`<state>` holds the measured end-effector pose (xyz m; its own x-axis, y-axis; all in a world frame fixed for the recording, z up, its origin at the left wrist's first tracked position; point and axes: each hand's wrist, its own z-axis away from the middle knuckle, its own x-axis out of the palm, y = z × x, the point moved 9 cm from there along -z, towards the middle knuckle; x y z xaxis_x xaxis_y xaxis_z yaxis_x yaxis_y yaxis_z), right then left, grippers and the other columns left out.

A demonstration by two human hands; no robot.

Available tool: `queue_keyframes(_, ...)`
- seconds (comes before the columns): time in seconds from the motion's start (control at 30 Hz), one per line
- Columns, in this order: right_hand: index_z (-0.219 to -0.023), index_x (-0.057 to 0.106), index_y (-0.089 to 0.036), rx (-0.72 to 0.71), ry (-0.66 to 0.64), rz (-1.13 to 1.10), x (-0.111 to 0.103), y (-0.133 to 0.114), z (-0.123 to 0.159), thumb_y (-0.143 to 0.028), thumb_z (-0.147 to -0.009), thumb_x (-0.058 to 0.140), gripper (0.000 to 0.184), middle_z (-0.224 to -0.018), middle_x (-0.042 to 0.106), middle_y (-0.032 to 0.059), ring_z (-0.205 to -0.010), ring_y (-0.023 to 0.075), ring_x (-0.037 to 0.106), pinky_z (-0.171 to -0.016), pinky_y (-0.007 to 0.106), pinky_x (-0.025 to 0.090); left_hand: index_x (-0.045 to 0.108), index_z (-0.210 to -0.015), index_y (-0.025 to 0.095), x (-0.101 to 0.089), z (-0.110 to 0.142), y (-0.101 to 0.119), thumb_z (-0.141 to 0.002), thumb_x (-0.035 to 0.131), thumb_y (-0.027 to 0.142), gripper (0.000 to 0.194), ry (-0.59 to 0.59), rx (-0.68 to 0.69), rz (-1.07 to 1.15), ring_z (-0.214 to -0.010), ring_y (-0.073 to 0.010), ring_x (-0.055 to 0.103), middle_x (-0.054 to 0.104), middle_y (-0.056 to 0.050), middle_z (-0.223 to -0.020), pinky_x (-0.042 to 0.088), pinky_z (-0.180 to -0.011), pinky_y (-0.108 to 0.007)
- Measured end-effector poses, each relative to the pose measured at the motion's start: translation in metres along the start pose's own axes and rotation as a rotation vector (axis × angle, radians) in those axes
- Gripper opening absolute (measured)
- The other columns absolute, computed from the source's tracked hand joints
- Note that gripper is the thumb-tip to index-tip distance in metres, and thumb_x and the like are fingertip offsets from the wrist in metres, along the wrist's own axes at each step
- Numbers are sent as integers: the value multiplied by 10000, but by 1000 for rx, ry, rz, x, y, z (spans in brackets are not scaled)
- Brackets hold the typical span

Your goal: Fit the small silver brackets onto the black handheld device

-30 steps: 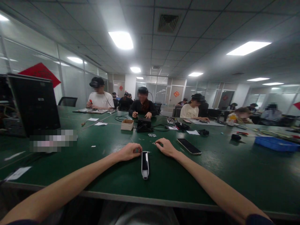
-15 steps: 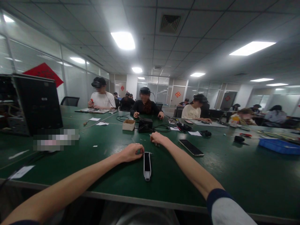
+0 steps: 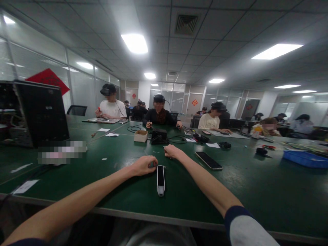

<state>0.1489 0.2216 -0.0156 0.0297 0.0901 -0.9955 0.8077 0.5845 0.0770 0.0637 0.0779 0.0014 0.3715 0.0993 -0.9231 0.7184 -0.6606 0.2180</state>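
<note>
Over the green table (image 3: 269, 191), the left hand (image 3: 145, 166) and, farther forward, the right hand (image 3: 173, 152) are held with fingers curled; whether anything is pinched cannot be told. Rightward, a phone (image 3: 208, 160) is laid; a white gadget (image 3: 161, 179) is set just beside the left hand.

Pale grey sleeve (image 3: 248, 229), navy cuff (image 3: 234, 212)

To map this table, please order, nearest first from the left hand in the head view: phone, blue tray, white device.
1. White device: just right of the left hand
2. Phone: right of the right hand
3. Blue tray: far right
</note>
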Motion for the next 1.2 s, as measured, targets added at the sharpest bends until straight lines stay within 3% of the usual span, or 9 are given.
queue_keyframes(0.3, -903, 681, -178, 30, -34, -64, 2, 10, -2, -205, -729, 577, 205, -921, 658, 82, -853, 178, 625, -712, 218, 452, 594, -916, 180, -1, 1, 0, -783, 548, 277, 170, -21, -35, -44, -718, -138, 546, 598, -20, -838, 407, -661, -222)
queue_keyframes(0.53, -876, 685, -164, 103, -60, -123, -2, 12, -6, -180, -694, 619, 195, -916, 657, 99, -823, 193, 637, -664, 224, 471, 597, -894, 180, -3, 0, 3, -793, 542, 286, 157, -25, -40, -41, -707, -139, 555, 608, -19, -827, 405, -644, -223)
queue_keyframes(0.73, -876, 669, -126, 197, -137, -167, 3, 22, -9, -313, -671, 647, 278, -777, 669, 102, -718, 191, 647, -607, 228, 482, 600, -894, 179, -3, 0, 3, -786, 542, 279, 159, -30, -41, -44, -704, -138, 555, 612, -18, -826, 408, -652, -225)
queue_keyframes(0.9, -797, 665, -122, 188, -203, -199, 9, 23, -7, -342, -709, 590, 249, -736, 675, 90, -628, 174, 635, -566, 236, 471, 599, -898, 180, -1, 0, 1, -791, 541, 293, 166, -31, -30, -29, -697, -137, 555, 610, -19, -828, 410, -645, -223)
queue_keyframes(1.03, -765, 666, -125, 99, -104, -184, -1, 8, 0, -241, -692, 593, 156, -771, 676, 81, -698, 167, 631, -586, 206, 448, 606, -893, 178, -2, 0, 3, -789, 540, 289, 165, -23, -25, -53, -678, -134, 555, 608, -15, -802, 409, -644, -222)
queue_keyframes(1.2, -956, 647, -137, -29, 96, -166, -23, -10, 33, -137, -751, 524, 239, -952, 658, 86, -862, 171, 597, -736, 227, 432, 604, -897, 178, -2, 0, 3, -790, 540, 302, 176, -25, -23, -49, -692, -138, 562, 618, -18, -814, 407, -644, -221)
